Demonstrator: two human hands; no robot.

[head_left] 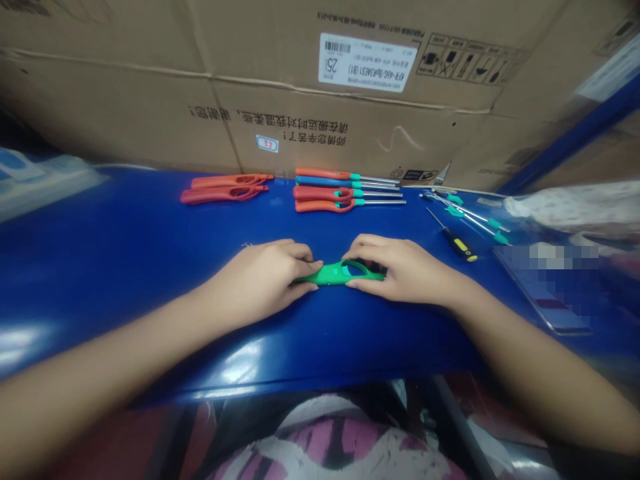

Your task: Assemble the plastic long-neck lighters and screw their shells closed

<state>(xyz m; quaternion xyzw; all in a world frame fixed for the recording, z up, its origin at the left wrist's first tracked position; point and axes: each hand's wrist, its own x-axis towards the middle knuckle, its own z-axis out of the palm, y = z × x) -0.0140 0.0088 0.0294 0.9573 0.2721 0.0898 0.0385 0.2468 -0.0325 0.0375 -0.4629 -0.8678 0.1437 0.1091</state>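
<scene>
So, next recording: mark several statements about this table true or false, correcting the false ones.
1. The left hand and right hand both hold a green plastic handle with an oval opening. True.
2. The black-and-yellow screwdriver is in the right hand. False: it lies on the glossy blue table.
3. Two red-orange plastic handles lie left of the handles fitted with thin metal rods. True.
4. All the rod-fitted handles are blue. False: one is blue; the others are orange or red.
5. A brown cardboard box stands behind the tools. True.
</scene>
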